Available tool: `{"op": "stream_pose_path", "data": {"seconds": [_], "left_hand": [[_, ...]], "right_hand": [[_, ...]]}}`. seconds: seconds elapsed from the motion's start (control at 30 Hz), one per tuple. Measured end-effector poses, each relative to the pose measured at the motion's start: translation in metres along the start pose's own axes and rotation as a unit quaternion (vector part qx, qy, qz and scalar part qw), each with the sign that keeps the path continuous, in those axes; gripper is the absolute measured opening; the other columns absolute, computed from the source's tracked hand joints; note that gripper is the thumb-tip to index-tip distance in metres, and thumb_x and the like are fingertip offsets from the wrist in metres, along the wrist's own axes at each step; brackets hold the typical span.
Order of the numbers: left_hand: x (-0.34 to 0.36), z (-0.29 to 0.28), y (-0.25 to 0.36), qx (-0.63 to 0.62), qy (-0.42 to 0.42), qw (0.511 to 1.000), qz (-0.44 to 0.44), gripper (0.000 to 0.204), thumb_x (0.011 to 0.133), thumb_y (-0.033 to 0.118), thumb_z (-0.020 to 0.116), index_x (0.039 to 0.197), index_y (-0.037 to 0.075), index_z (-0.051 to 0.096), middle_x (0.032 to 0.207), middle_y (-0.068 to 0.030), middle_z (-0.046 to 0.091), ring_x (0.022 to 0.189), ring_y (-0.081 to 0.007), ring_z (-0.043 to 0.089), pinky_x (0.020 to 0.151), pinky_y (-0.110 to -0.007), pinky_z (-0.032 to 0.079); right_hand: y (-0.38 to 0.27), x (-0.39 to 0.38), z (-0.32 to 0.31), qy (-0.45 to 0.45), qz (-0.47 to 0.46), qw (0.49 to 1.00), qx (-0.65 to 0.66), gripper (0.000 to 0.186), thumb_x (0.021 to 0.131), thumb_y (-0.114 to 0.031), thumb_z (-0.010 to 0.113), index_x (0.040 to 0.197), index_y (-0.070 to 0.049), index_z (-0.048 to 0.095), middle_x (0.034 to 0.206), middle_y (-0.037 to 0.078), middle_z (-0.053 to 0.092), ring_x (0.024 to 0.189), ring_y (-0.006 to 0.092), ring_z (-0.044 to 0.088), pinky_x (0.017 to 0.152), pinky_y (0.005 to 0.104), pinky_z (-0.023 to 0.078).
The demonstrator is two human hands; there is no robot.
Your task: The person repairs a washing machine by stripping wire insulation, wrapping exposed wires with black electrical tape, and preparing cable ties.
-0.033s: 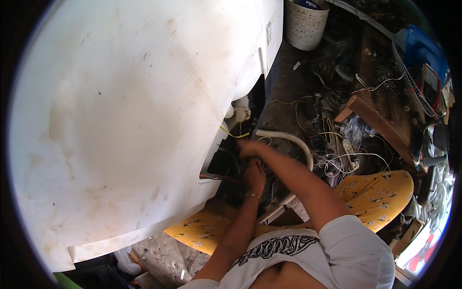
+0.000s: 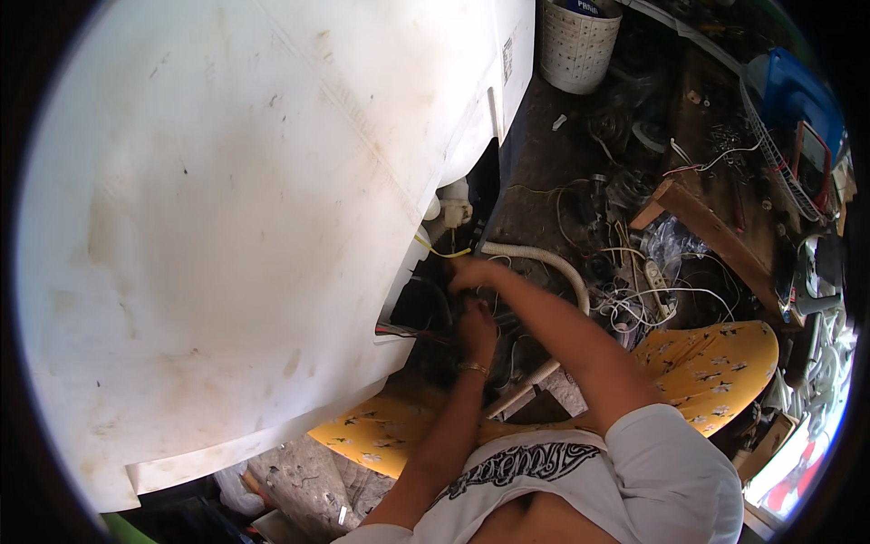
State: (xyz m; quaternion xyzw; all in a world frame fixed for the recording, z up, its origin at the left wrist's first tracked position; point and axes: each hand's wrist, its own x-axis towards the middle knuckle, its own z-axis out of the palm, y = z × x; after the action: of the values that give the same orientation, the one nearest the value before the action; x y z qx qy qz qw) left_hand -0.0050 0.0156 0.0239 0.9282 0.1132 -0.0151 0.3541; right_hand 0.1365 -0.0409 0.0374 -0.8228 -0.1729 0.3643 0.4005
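Note:
A large stained white appliance body (image 2: 254, 227) fills the left side, with a dark gap along its right edge. In that gap are a white plastic fitting (image 2: 453, 207), a yellow wire (image 2: 444, 252) and a bundle of coloured wires (image 2: 399, 331). My right hand (image 2: 471, 272) reaches in just below the yellow wire, fingers curled down. Under it, my left hand (image 2: 476, 322) has its fingers closed, in shadow. What both hands grip is too dark to make out. A cream corrugged hose (image 2: 544, 258) curves past my hands on the right.
Tangled white cables and a power strip (image 2: 659, 283), a wooden frame (image 2: 716, 245), a perforated bucket (image 2: 575, 45) and a blue plastic item (image 2: 797, 100) with a red-edged meter (image 2: 807, 154) crowd the right. My yellow patterned trousers (image 2: 707, 372) lie beneath my arms.
My hands have shifted very slightly inside the gap, the left one a little to the left. The rest looks the same.

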Motion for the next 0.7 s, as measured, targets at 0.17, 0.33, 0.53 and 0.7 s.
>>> {"op": "stream_pose_path", "data": {"seconds": [0.17,0.33,0.53,0.7], "left_hand": [[0.013,-0.009,-0.027,-0.267,0.172,0.947,0.054,0.015,0.091,0.012,0.052,0.103,0.002,0.05,0.082,-0.0126,0.057,0.067,-0.0262,0.057,0.061,-0.037,0.046],[0.02,-0.007,-0.015,-0.485,-0.093,0.861,-0.124,0.016,0.093,0.014,0.052,0.106,0.005,0.054,0.074,-0.0002,0.05,0.059,-0.0073,0.043,0.056,-0.024,0.041],[0.034,-0.018,-0.021,-0.498,-0.175,0.819,-0.224,0.021,0.093,0.014,0.052,0.111,0.005,0.056,0.066,0.005,0.044,0.057,-0.0055,0.039,0.053,-0.023,0.036],[0.057,-0.038,-0.035,-0.369,-0.297,0.859,-0.192,0.023,0.093,0.015,0.052,0.113,0.005,0.057,0.064,0.006,0.042,0.056,-0.0069,0.038,0.056,-0.025,0.036]], "right_hand": [[0.0,-0.055,-0.026,0.014,-0.039,0.882,0.47,0.055,0.072,-0.029,0.072,0.117,-0.005,0.053,0.101,0.007,0.059,0.088,0.0171,0.057,0.073,0.0298,0.045],[0.049,-0.09,-0.015,0.091,-0.043,0.948,0.302,0.052,0.081,-0.038,0.066,0.119,-0.006,0.052,0.106,0.004,0.058,0.09,0.0146,0.054,0.074,0.0267,0.044],[0.071,-0.082,0.031,0.078,0.04,0.936,0.34,0.058,0.083,-0.037,0.064,0.127,-0.002,0.048,0.116,0.011,0.056,0.1,0.02,0.056,0.072,0.0337,0.05],[0.087,-0.075,0.032,0.11,-0.056,0.976,0.177,0.057,0.083,-0.034,0.064,0.127,-0.002,0.048,0.111,0.014,0.058,0.099,0.0232,0.058,0.069,0.0339,0.052]]}}
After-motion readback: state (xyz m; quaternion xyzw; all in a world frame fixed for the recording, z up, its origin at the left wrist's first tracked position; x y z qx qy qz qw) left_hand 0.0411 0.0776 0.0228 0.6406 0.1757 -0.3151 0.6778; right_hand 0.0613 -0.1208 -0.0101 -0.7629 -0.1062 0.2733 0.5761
